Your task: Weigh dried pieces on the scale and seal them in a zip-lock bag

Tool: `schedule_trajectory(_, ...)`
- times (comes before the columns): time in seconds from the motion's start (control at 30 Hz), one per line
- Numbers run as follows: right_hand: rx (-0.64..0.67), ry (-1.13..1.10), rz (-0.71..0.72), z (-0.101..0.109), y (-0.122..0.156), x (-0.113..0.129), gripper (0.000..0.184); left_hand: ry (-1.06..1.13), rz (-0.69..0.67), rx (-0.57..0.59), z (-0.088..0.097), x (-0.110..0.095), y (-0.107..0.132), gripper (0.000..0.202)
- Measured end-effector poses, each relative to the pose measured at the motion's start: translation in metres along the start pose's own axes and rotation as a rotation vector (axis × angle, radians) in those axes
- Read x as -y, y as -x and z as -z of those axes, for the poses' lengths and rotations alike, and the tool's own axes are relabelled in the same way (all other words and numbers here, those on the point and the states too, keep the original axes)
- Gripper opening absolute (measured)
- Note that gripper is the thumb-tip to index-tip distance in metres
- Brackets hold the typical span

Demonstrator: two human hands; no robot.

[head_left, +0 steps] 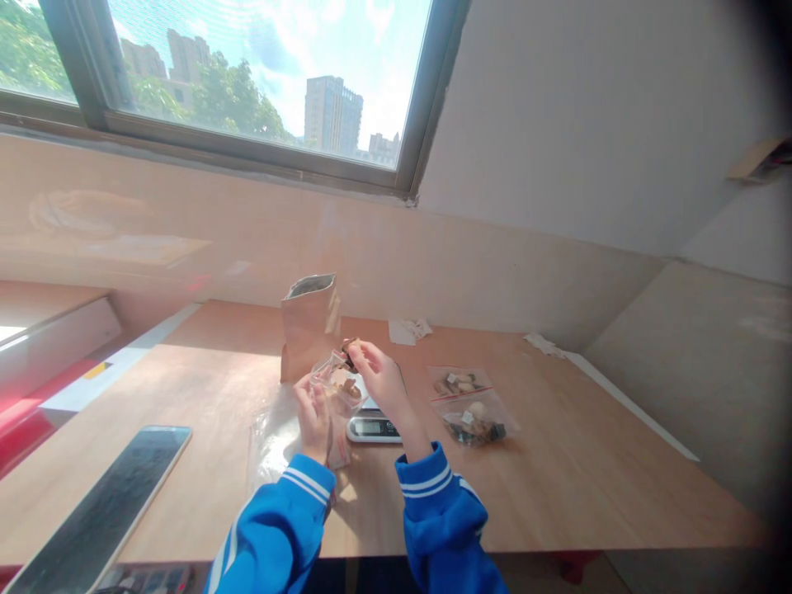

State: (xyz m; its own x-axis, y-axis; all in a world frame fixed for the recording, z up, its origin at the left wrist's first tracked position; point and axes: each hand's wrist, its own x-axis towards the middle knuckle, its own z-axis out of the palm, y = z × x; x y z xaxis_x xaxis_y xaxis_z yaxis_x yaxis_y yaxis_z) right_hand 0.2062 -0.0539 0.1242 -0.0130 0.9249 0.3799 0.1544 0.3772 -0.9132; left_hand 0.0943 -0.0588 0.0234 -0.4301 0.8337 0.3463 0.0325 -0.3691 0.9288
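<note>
My left hand (313, 414) is closed on the edge of a clear plastic bag (327, 371), whose mouth stands apart at the top. Pale brown dried pieces (350, 389) lie inside it. Above the bag's mouth, my right hand (380, 378) pinches a dark brown dried piece (350, 353), perhaps a mushroom; its exact kind is unclear. Below my hands sits a white digital scale (373, 429) with a small display, its plate partly hidden by the bag and my right hand. Just behind stands an upright brown paper bag (309, 330), its top open.
Right of the scale lie two filled zip bags, one with pale pieces (461, 381) and one with darker pieces (476, 425). Flat clear bags (269, 441) lie left of my left hand. A phone-like dark slab (117, 503) rests at the table's left front. Paper scraps (408, 332) lie by the wall.
</note>
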Motion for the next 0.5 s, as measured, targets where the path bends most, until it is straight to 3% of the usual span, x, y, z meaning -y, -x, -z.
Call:
schedule_trajectory(0.3, 0.038, -0.04, 0.026, -0.0013, -0.0016, 0.0056, 0.042, 0.048, 0.042, 0.027, -0.0003, 0.0004, 0.0012, 0.039)
schedule_trajectory(0.5, -0.054, 0.082, 0.052, -0.0018, 0.0006, 0.0066, 0.038, 0.055, 0.037, -0.002, -0.0001, 0.002, -0.0005, 0.037)
